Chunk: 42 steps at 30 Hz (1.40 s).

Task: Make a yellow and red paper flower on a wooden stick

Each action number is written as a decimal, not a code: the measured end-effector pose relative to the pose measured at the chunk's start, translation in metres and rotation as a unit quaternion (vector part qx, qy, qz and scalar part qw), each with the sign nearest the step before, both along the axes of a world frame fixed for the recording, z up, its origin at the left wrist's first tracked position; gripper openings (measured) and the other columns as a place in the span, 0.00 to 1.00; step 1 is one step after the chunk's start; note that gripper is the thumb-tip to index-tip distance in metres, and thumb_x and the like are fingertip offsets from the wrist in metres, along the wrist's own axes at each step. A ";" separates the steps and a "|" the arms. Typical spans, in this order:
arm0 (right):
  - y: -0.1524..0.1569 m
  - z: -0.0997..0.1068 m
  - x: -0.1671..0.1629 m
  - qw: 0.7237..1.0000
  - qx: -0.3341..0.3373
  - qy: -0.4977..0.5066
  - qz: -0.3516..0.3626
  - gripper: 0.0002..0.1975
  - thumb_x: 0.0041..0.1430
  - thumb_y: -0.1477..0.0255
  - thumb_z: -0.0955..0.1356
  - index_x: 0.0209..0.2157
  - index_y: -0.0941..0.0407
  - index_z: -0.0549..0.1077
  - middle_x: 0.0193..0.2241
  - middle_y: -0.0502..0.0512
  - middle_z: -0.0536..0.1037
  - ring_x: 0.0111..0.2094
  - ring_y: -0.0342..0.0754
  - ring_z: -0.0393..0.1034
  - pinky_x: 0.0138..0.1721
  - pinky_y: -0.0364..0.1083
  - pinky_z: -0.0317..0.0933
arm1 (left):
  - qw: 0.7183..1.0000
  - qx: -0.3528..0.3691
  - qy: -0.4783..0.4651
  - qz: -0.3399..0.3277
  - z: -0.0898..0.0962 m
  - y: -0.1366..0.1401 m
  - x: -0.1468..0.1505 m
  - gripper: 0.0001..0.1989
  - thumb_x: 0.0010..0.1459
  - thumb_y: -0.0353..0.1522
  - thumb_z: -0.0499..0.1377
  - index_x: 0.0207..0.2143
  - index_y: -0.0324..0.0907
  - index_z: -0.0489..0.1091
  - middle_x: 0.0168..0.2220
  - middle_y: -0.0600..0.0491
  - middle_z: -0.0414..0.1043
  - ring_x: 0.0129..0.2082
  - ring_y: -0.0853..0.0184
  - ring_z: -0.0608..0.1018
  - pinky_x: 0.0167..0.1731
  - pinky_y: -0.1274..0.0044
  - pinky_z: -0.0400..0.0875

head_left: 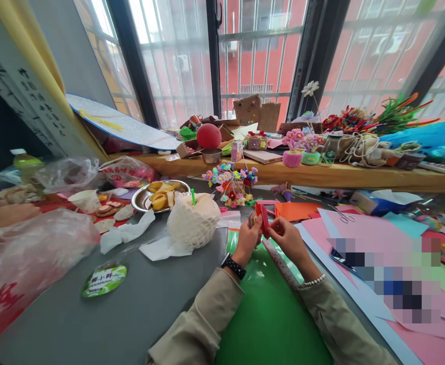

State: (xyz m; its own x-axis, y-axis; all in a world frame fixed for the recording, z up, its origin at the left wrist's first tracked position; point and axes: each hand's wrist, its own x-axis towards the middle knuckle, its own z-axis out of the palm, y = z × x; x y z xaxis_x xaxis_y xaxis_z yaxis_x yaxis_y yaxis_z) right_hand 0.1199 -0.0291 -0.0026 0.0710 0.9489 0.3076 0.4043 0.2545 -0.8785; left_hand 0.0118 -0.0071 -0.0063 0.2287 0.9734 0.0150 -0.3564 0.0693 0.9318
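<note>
Both hands are raised over a glossy green folder-like sheet (271, 314) on the grey table. My left hand (248, 239) pinches a folded piece of red paper (262, 217). A small multicoloured striped bit (252, 218) shows beside its fingers; I cannot make out whether it is part of the paper. My right hand (286, 239) has its fingertips closed on the red paper's right edge. Under the right wrist lies a pale dotted strip (280, 261), partly hidden by the arm. Orange paper (296, 210) lies just beyond the hands.
Left of the hands stands a coconut in white netting (194, 220), near a metal bowl of peels (161, 195) and a plastic bag (28, 263). Pink paper sheets (374, 230) and scissors (346, 217) lie right. A bunch of colourful flowers (232, 182) stands before the cluttered sill (150, 165).
</note>
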 end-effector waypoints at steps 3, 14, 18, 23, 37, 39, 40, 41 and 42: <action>-0.002 0.003 0.001 1.000 0.016 -0.013 0.020 0.08 0.45 0.66 0.63 0.22 0.56 0.62 0.20 0.49 0.70 0.23 0.43 0.67 0.27 0.43 0.63 | 1.000 -0.018 0.000 0.017 0.001 0.000 0.000 0.18 0.42 0.43 0.55 0.17 0.41 0.51 0.09 0.66 0.45 0.07 0.82 0.49 0.08 0.85 0.42; -0.003 0.003 0.000 0.999 0.020 -0.027 0.013 0.08 0.46 0.66 0.63 0.22 0.57 0.63 0.19 0.50 0.71 0.22 0.43 0.67 0.25 0.42 0.61 | 0.999 -0.022 0.025 0.035 -0.001 0.001 -0.001 0.16 0.43 0.41 0.55 0.16 0.40 0.52 0.09 0.65 0.45 0.07 0.82 0.49 0.09 0.84 0.42; -0.003 0.004 0.000 0.998 0.028 -0.055 -0.015 0.08 0.45 0.65 0.62 0.22 0.56 0.63 0.19 0.50 0.71 0.21 0.43 0.66 0.23 0.41 0.59 | 1.000 -0.010 0.016 -0.002 0.003 -0.002 0.000 0.21 0.41 0.45 0.54 0.14 0.41 0.49 0.10 0.65 0.44 0.08 0.82 0.49 0.09 0.84 0.42; -0.004 0.005 0.000 0.997 0.033 -0.063 -0.022 0.09 0.45 0.65 0.63 0.21 0.56 0.63 0.19 0.50 0.72 0.21 0.43 0.66 0.24 0.42 0.60 | 0.999 0.021 0.049 0.000 -0.001 -0.002 0.000 0.20 0.40 0.45 0.56 0.15 0.40 0.52 0.10 0.64 0.46 0.09 0.81 0.50 0.10 0.83 0.43; -0.004 0.009 0.006 0.997 0.056 -0.015 -0.048 0.14 0.46 0.62 0.63 0.30 0.58 0.69 0.28 0.55 0.72 0.28 0.44 0.66 0.28 0.42 0.60 | 0.936 0.224 0.247 0.110 -0.002 -0.004 -0.001 0.11 0.47 0.36 0.51 0.17 0.39 0.61 0.16 0.58 0.59 0.18 0.75 0.59 0.19 0.83 0.52; -0.004 0.008 0.006 0.995 0.069 -0.031 -0.063 0.13 0.47 0.63 0.63 0.28 0.58 0.70 0.28 0.55 0.71 0.28 0.45 0.66 0.29 0.42 0.60 | 0.933 0.239 0.250 0.098 -0.001 -0.006 0.000 0.11 0.47 0.36 0.51 0.17 0.39 0.61 0.17 0.58 0.59 0.18 0.76 0.58 0.19 0.83 0.52; -0.004 0.007 0.006 0.994 0.074 -0.032 -0.070 0.13 0.47 0.63 0.62 0.28 0.59 0.71 0.27 0.55 0.71 0.28 0.45 0.65 0.29 0.43 0.60 | 0.935 0.237 0.246 0.093 0.000 -0.006 0.000 0.12 0.47 0.36 0.52 0.16 0.39 0.60 0.16 0.58 0.57 0.18 0.76 0.58 0.19 0.83 0.51; -0.003 0.007 0.007 0.994 0.077 -0.027 -0.075 0.13 0.48 0.64 0.62 0.28 0.59 0.70 0.26 0.55 0.71 0.28 0.45 0.65 0.29 0.42 0.60 | 0.941 0.227 0.238 0.083 0.000 -0.007 -0.001 0.14 0.47 0.37 0.52 0.15 0.39 0.59 0.15 0.59 0.56 0.17 0.77 0.56 0.18 0.83 0.50; -0.003 0.006 0.007 0.994 0.080 -0.015 -0.077 0.13 0.48 0.64 0.62 0.28 0.59 0.70 0.26 0.55 0.70 0.28 0.45 0.65 0.28 0.42 0.60 | 0.950 0.210 0.223 0.065 0.001 -0.007 -0.001 0.15 0.47 0.39 0.52 0.15 0.39 0.58 0.14 0.59 0.54 0.16 0.77 0.55 0.17 0.83 0.49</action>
